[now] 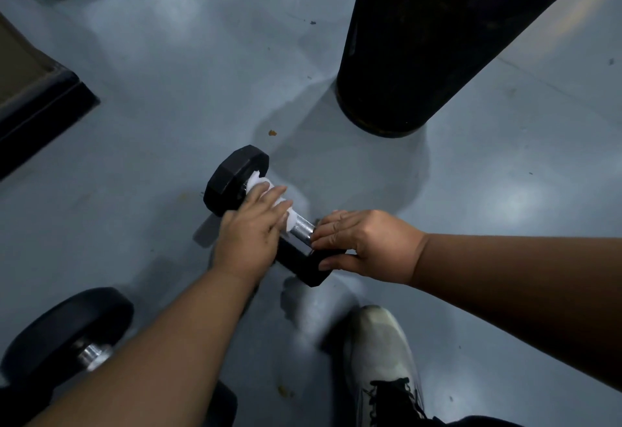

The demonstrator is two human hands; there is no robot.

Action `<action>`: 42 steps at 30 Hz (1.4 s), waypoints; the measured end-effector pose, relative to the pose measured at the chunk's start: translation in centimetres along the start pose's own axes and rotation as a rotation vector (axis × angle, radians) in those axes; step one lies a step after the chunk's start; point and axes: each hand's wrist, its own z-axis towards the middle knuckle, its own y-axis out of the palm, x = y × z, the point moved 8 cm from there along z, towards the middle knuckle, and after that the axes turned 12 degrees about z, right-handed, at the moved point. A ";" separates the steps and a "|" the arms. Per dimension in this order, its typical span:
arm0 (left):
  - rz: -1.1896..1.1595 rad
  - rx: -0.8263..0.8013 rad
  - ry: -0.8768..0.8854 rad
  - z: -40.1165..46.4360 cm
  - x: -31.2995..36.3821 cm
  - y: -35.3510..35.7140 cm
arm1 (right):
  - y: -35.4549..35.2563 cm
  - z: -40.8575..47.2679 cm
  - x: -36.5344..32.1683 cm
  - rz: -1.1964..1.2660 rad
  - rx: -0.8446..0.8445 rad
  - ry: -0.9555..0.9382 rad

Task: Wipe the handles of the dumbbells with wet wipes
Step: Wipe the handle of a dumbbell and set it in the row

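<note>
Right hand curled over the near black hexagonal head of a chrome-handled dumbbell on the grey floor, left hand just beyond, fingers wrapping a white wet wipe round the handle beside the far head

Black hex dumbbell on floor, white wipe wrapping handle.

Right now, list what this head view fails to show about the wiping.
- Handle under the wet wipe: covered by the left hand.
- Near weight: partly hidden by the right hand.
- Second dumbbell: crossed by the left forearm, blurred.
- Wipe's wetness: unreadable.
</note>
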 end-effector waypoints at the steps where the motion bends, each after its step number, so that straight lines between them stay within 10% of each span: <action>1: -0.013 0.007 -0.063 -0.1 0.2 0.2 | 0.0 0.0 0.0 0.001 -0.001 -0.002; 7: 0.059 -0.053 0.328 -1.5 4.7 1.0 | 0.1 0.0 -0.1 -0.007 -0.009 -0.014; 13: 0.045 0.013 -0.058 0.5 -0.1 -0.4 | 0.1 -0.1 -0.1 0.016 -0.004 -0.021; 21: 0.128 -0.046 0.377 -1.0 4.1 0.6 | -0.3 0.0 0.3 0.020 -0.003 -0.005; 28: 0.052 -0.062 -0.015 2.2 2.2 1.1 | -3.9 -0.7 4.0 0.101 0.011 0.178; 38: 0.180 -0.053 0.379 1.4 3.8 1.2 | -1.6 -0.2 3.5 -0.036 -0.052 0.242; 42: 0.116 0.008 0.017 3.8 1.0 -0.1 | -2.5 -0.3 3.6 -0.095 -0.028 0.234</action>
